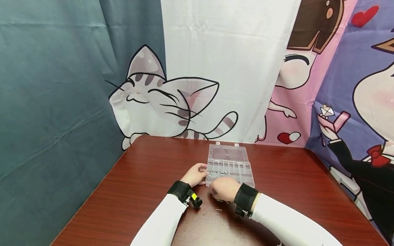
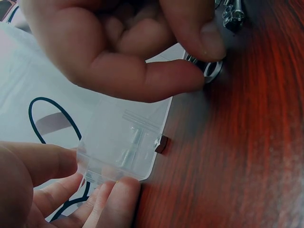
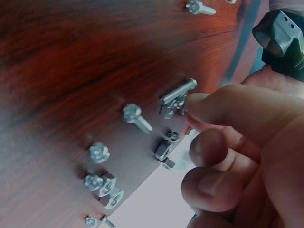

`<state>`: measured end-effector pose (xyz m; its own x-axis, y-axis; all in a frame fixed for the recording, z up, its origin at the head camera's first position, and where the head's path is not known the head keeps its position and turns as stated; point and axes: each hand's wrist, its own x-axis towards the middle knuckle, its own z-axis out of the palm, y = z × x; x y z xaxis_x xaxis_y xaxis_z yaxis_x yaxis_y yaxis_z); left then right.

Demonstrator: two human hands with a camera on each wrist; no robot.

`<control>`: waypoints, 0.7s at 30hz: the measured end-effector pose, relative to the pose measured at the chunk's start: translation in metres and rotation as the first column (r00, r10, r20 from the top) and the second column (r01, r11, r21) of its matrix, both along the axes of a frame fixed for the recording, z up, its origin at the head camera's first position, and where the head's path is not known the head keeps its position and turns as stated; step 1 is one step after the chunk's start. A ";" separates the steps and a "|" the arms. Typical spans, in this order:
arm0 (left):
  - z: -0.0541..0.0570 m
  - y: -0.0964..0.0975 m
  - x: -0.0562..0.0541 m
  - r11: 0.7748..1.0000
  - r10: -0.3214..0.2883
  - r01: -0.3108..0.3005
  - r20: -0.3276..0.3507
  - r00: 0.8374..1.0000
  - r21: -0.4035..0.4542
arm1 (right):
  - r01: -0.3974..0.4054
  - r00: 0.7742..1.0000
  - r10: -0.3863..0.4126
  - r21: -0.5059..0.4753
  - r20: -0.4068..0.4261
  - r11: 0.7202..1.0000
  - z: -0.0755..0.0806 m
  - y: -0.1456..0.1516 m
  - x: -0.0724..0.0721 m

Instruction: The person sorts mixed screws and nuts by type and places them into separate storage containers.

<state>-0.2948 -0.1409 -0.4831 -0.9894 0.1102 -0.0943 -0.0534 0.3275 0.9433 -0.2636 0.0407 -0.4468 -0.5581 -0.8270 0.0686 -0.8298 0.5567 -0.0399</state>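
One bolt (image 3: 178,92), long axis slanting, seemingly right-hand-pinched; left hand (image 1: 195,175) grips box (image 1: 228,153).

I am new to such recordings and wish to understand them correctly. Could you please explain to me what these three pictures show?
There is no machine here: a person in white sleeves is working barehanded. The wide picture comes from a camera worn on the head; the two close ones come from cameras worn with black wrist straps, one per wrist. On the shiny red-brown table lie small silver metal screws and hexagonal metal nuts, near an open, clear plastic box with compartments. The left hand holds this box by its edge. The right hand is close to a ring-shaped silver metal piece; whether it pinches it, I cannot tell.
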 end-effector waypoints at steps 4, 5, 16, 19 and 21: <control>0.001 -0.001 0.000 1.000 0.002 -0.002 0.002 1.000 -0.001 | 0.008 1.000 -0.008 0.020 0.016 1.000 0.000 -0.001 -0.003; 0.001 -0.001 0.001 1.000 0.001 -0.001 0.004 1.000 0.000 | 0.010 1.000 -0.011 0.025 0.025 1.000 0.000 -0.001 -0.003; -0.001 -0.001 0.001 1.000 -0.001 0.001 -0.001 1.000 0.009 | -0.012 0.996 0.007 0.049 0.094 0.999 0.000 0.000 -0.006; -0.001 -0.001 0.001 1.000 0.000 0.000 -0.002 1.000 0.009 | -0.017 0.996 0.013 0.048 0.091 0.999 -0.001 0.000 -0.005; -0.001 -0.001 0.001 1.000 -0.002 0.002 -0.007 1.000 0.009 | -0.016 0.996 0.013 0.039 0.087 0.999 -0.001 0.001 -0.004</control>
